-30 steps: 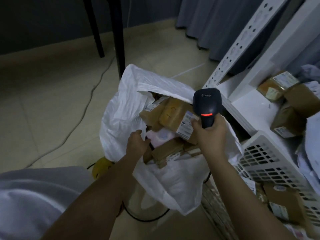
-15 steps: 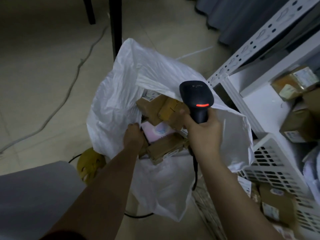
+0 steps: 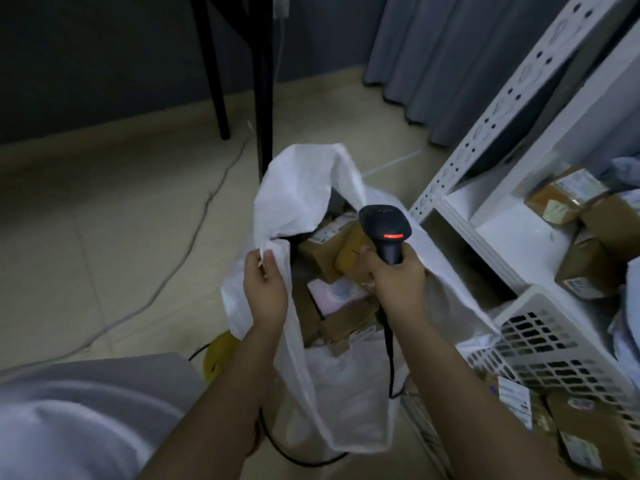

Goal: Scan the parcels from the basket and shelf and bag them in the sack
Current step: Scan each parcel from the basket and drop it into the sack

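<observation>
Your left hand [image 3: 265, 289] has moved from inside the sack [image 3: 304, 188] to its rim, fingers pinching it. Your right hand [image 3: 398, 282] stays clenched around the scanner [image 3: 384, 230].

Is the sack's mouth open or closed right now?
Open: the left hand holds the white sack by its rim, and parcels show inside.

Dim bluish indoor light, soft overall blur, wide-angle bending at edges, murky shadows

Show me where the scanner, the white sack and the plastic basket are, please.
scanner [image 3: 384, 226]: head view, on its black head above the red light.
white sack [image 3: 301, 188]: head view, on its raised far flap.
plastic basket [image 3: 540, 344]: head view, on its perforated white wall.
</observation>
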